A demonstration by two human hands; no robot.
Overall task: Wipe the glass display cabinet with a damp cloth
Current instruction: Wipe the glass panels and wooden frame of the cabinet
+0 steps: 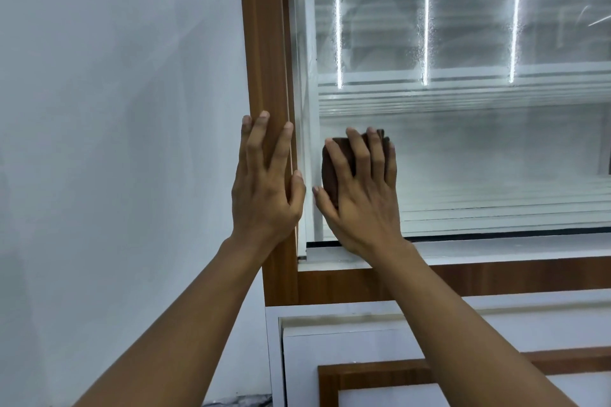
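Observation:
The glass pane [463, 149] of the display cabinet fills the upper right, set in a brown wooden frame [261, 43]. My right hand [360, 188] presses a folded brown cloth [330, 175] flat against the glass near its lower left corner, fingers spread over the cloth. My left hand [264, 182] rests flat on the wooden frame's left upright, fingers apart, thumb at the edge of the glass. The glass looks streaked and misty, with reflected light strips.
A plain white wall [115, 142] lies left of the cabinet. Below the glass runs a white ledge [496, 251], then a brown wooden rail [496, 277] and white lower panels [347, 340] with brown trim.

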